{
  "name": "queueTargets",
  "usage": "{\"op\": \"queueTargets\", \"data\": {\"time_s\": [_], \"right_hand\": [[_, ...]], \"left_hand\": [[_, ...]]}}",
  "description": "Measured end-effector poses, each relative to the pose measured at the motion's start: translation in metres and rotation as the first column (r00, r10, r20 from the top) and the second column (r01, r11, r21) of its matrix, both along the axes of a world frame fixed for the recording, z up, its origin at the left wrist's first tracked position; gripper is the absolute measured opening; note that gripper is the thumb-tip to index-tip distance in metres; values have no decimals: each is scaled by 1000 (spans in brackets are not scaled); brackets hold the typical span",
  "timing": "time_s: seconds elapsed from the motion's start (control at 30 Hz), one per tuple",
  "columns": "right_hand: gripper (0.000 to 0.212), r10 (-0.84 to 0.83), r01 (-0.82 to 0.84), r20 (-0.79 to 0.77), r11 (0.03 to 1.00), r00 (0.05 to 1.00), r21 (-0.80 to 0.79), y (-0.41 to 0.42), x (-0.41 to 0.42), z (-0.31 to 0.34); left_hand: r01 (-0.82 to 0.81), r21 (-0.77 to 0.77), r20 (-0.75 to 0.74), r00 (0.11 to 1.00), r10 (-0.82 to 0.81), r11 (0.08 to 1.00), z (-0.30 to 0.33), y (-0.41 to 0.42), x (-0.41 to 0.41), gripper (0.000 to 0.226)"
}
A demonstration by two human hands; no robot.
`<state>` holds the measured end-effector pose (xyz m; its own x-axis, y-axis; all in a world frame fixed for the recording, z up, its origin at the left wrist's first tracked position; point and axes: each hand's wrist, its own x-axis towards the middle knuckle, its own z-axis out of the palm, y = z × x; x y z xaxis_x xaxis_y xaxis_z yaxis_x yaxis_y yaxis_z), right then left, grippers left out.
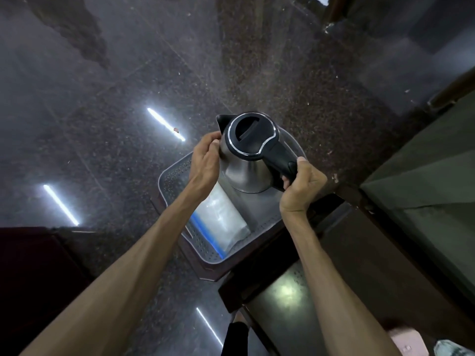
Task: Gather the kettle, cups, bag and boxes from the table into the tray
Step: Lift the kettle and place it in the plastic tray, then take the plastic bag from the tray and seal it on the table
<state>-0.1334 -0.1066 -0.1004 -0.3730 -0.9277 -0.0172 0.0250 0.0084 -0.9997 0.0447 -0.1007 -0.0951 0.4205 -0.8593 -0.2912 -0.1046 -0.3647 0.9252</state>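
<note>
Left hand (pixel 204 160) open, palm and fingers pressed flat on steel side of kettle (pixel 246 160), likely to steady weight and guide it. Bag (pixel 221 217) with blue strip lies flat in left part of tray (pixel 171 176), leaving right part free. Kettle upright over far right part of tray, spout turned away; cannot tell if base touches tray floor yet. Right hand (pixel 300 186) closed around black handle, carrying load. Tray sits on corner of dark bench (pixel 259 255). Cups, boxes not in view.
</note>
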Motion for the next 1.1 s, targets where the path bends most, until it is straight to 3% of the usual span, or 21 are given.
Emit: {"op": "queueTargets", "data": {"time_s": [0.2, 0.37, 0.43, 0.5, 0.57, 0.63, 0.7, 0.8, 0.9, 0.93, 1.0, 1.1], "right_hand": [[43, 31, -31, 4, 999, 999, -9, 5, -8, -7], [9, -132, 95, -282, 985, 950, -142, 25, -22, 19], [7, -170, 105, -346, 974, 923, -200, 44, -23, 27], [10, -96, 37, -342, 984, 935, -176, 64, -12, 34], [7, 113, -128, -357, 992, 927, -17, 82, 8, 36], [10, 428, -351, -443, 903, 788, 248, 95, 31, 30], [31, 667, -454, -559, 745, 492, 489, 103, 54, 17], [63, 752, -454, -645, 626, 134, 634, 109, 75, -3], [59, 731, -440, -680, 594, -54, 674, 114, 79, -20], [52, 722, -447, -689, 599, -57, 665, 114, 78, -23], [35, 717, -474, -696, 621, 22, 625, 114, 74, -25], [14, 699, -466, -660, 697, 275, 545, 108, 62, -18]], "left_hand": [[68, -38, 35, 997, -67, 997, 6, 11, -2, 36], [-121, -21, 139, 983, 122, 992, 13, 52, -6, 27], [-201, -22, 170, 965, 202, 979, 12, 72, -2, 18], [-244, -25, 158, 957, 245, 969, 11, 92, 4, 13], [-279, -16, 124, 952, 279, 960, 10, 109, 8, 11], [-312, -3, 110, 944, 311, 950, 9, 122, 10, 10], [-347, 12, 104, 933, 344, 938, 8, 129, 12, 9], [-385, 26, 113, 918, 380, 922, 7, 135, 13, 11], [-406, 57, 114, 910, 398, 912, 6, 141, 12, 18], [-410, 65, 113, 909, 401, 910, 5, 143, 11, 20], [-419, 67, 113, 905, 411, 905, 5, 148, 9, 24], [-415, 61, 128, 905, 406, 908, 8, 155, 2, 27]]}}
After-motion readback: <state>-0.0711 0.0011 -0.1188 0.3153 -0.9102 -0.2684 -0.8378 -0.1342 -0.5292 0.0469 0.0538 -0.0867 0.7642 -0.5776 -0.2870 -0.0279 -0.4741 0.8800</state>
